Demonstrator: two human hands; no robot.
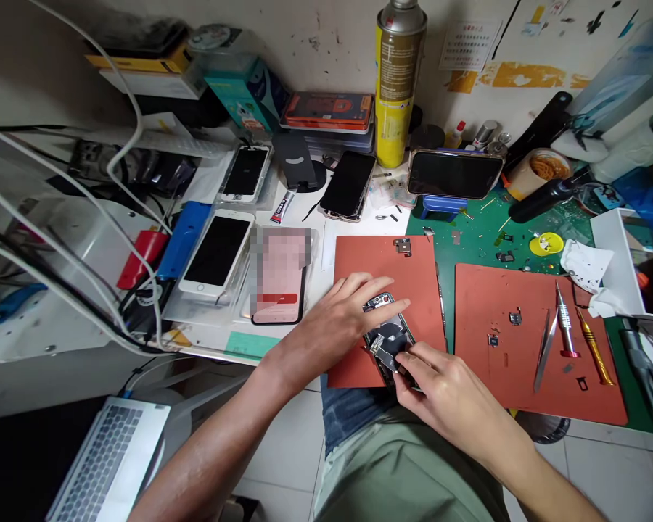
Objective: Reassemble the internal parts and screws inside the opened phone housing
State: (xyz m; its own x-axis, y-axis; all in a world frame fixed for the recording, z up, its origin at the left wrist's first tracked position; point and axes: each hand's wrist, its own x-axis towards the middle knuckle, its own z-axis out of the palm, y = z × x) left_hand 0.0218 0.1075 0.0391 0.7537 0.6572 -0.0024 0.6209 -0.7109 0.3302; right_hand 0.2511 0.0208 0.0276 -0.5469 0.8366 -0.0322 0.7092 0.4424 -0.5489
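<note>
An opened phone (387, 330), its inner parts showing, lies tilted at the near part of the left red mat (359, 264). My left hand (348, 312) reaches over its upper left side, fingers apart, with fingertips at the phone's top end. At the lower end of the phone, my right hand (432, 380) pinches a flat dark part (390, 346) between thumb and fingers. A small metal piece (403, 247) rests near the mat's far edge.
On the right red mat (479, 290) are tweezers (545, 351), two screwdrivers (564, 319) and small parts. Several phones, including a white one (218, 254), stand left and behind. A yellow spray can (400, 87) is at the back. White cables (76, 199) hang at left.
</note>
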